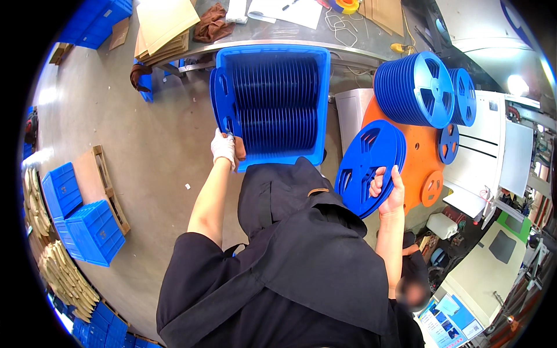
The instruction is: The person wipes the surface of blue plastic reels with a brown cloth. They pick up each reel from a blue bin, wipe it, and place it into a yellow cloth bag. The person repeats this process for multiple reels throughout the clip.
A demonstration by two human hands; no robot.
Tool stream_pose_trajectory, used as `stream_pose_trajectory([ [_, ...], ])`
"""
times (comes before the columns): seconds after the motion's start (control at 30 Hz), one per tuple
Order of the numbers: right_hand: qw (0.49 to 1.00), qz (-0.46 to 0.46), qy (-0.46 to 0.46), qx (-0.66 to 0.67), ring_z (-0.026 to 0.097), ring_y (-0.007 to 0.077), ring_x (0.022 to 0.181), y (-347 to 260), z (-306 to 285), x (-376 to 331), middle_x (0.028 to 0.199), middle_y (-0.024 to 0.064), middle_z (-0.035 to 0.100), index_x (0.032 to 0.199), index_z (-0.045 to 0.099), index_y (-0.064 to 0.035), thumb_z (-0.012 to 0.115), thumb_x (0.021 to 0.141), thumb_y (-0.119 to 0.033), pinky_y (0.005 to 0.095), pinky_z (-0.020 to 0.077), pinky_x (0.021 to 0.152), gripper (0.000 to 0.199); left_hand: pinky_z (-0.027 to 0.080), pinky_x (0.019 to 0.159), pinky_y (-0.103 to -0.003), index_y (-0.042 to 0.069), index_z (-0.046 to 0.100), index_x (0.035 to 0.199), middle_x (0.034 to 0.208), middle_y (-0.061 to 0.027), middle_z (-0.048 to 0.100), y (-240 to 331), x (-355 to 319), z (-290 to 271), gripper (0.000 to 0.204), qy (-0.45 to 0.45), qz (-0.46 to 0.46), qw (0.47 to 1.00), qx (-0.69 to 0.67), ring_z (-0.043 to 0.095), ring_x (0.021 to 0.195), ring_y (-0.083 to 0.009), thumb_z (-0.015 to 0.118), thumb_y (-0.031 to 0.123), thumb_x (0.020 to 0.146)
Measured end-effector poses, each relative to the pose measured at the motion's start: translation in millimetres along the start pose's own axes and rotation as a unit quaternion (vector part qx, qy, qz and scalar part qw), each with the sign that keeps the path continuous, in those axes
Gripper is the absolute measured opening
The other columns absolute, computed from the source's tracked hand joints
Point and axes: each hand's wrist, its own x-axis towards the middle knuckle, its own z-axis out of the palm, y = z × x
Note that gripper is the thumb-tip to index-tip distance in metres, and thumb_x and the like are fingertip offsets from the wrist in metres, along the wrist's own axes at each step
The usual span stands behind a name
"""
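At the left wall of a blue crate [326, 87], my left hand [225, 146], in a white glove, grips the lower end of a flat blue reel [219, 95]. An orange-brown patch shows beside its fingers; I cannot tell what it is. Rows of blue reels [275, 84] stand on edge inside the crate. On the right, my bare right hand [390, 190] has its fingers curled at the near edge of a few tilted blue reels [357, 159]. These lie in front of an orange round surface [413, 165]; their far side is hidden.
A metal table [255, 33] with cardboard [165, 26] and a brown cloth [212, 24] runs behind the crate. Stacked blue reels [434, 87] stand at right. Blue boxes [96, 232] and a pallet [110, 188] are at left. Another person [413, 264] is at lower right.
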Motion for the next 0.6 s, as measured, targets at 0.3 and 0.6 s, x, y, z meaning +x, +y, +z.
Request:
stream_pose_trajectory([
  [0.3, 1.000, -0.006, -0.005, 0.008, 0.042, 0.0129, 0.048, 2.4, 4.7, -3.5, 0.059, 0.0031, 0.050, 0.094, 0.059, -0.0007, 0.043, 0.098, -0.047, 0.0250, 0.0343, 0.045, 0.049, 0.049, 0.081, -0.037, 0.010, 0.046, 0.135, 0.100, -0.0156, 0.067, -47.9, 41.9, 24.1, 0.055, -0.061, -0.020, 0.994, -0.086, 0.065, 0.091, -0.0300, 0.064, 0.019, 0.084],
  [0.6, 0.960, -0.123, -0.184, 0.170, 0.033, 0.0058, 0.042, -35.3, -6.1, -18.4, 0.053, -0.0034, 0.038, 0.096, 0.049, -0.0047, 0.056, 0.090, -0.054, 0.0211, 0.0282, 0.042, 0.050, 0.046, 0.071, -0.023, 0.022, 0.030, 0.149, 0.087, -0.0046, 0.054, 58.1, -33.1, -4.1, 0.079, -0.114, 0.196, 0.974, -0.026, 0.051, 0.067, -0.0155, 0.056, -0.007, 0.080],
])
